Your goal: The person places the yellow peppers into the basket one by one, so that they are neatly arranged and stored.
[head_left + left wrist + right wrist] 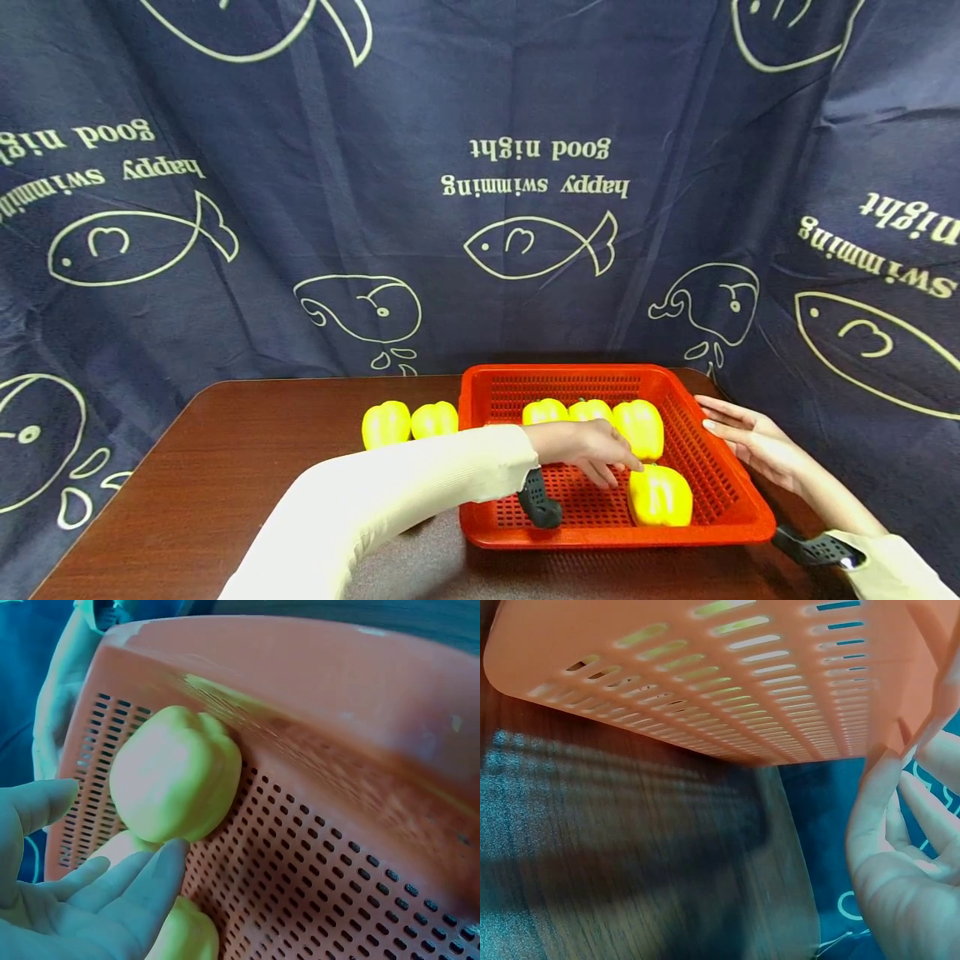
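A red plastic basket [600, 540] with slotted walls holds several yellow bell peppers. Inside it, my left hand [588, 450] hovers over the basket floor with fingers extended, close beside the front pepper [662, 497]. The left wrist view shows the thumb and fingers apart, holding nothing, with a pepper [176, 776] just beyond the fingertips. Three more peppers line the basket's back part, the rightmost pepper [639, 429] partly behind my left fingers. At the basket's right side, my right hand [768, 450] touches the rim with loosely extended fingers; the right wrist view shows its fingertips at that edge.
Two yellow bell peppers, a left one [386, 425] and a right one [435, 420], stand on the brown table [187, 500] left of the basket, partly behind my left sleeve. A dark blue curtain [375, 208] with fish drawings hangs behind the table and along its right side.
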`<state>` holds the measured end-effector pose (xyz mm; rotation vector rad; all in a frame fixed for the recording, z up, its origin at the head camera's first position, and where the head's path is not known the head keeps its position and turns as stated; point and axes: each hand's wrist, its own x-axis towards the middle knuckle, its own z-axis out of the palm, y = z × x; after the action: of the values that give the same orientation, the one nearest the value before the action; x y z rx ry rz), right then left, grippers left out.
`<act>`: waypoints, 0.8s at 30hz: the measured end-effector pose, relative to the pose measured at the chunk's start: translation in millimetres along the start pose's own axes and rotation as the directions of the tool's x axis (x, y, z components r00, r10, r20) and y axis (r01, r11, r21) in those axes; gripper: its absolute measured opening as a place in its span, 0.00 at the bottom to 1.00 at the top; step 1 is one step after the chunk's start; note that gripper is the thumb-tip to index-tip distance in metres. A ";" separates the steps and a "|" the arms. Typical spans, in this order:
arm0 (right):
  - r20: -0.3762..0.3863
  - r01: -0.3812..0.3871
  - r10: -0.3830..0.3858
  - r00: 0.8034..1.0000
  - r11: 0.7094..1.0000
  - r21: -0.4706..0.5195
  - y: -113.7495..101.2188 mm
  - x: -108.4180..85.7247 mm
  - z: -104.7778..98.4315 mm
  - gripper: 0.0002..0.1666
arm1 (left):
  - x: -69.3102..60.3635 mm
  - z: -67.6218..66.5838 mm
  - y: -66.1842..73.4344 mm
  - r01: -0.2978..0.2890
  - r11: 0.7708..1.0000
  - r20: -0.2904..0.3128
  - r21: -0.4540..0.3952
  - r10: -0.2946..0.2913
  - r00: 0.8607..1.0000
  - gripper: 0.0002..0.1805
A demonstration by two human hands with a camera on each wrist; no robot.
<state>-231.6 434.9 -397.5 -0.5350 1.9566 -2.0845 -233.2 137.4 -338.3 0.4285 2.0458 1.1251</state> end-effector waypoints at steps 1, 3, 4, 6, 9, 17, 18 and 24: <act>0.001 0.002 -0.002 1.000 1.000 0.001 0.0 0.0 0.0 0.27 | -2.0 -1.3 -0.2 -0.015 1.000 -0.007 0.011 0.015 1.000 0.20; 0.004 0.004 -0.004 1.000 1.000 0.008 0.0 0.0 0.1 0.27 | -6.1 -4.0 -0.7 -0.045 0.999 -0.019 0.019 0.045 0.999 0.24; 0.008 0.005 -0.005 1.000 1.000 0.013 -0.2 0.0 0.1 0.27 | -8.0 -5.7 -0.9 -0.057 0.998 -0.028 0.023 0.058 0.998 0.26; 0.013 0.003 -0.003 1.000 1.000 0.013 -0.7 0.0 0.3 0.28 | -11.0 -9.1 -1.2 -0.078 0.997 -0.046 0.017 0.079 0.996 0.27; 0.020 0.006 -0.006 1.000 1.000 0.015 -1.4 -0.1 0.1 0.27 | -15.2 -14.8 -1.6 -0.103 0.994 -0.089 0.023 0.104 0.991 0.27; 0.026 0.006 -0.007 1.000 0.999 0.039 -0.5 0.3 -1.7 0.28 | -31.3 -30.8 -4.8 -0.181 0.983 -0.176 -0.014 0.176 0.968 0.26; 0.025 0.004 -0.005 1.000 0.999 0.036 -0.1 0.3 -1.8 0.28 | -33.1 -32.7 -5.8 -0.191 0.981 -0.185 -0.017 0.185 0.965 0.26; 0.029 0.000 -0.001 1.000 0.999 0.035 1.5 -0.1 -2.4 0.28 | -45.5 -43.4 -10.8 -0.245 0.968 -0.219 -0.059 0.227 0.949 0.27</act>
<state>-232.6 437.0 -399.1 -0.5554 1.9011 -2.0956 -234.7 79.2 -312.2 0.5422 2.1598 1.4514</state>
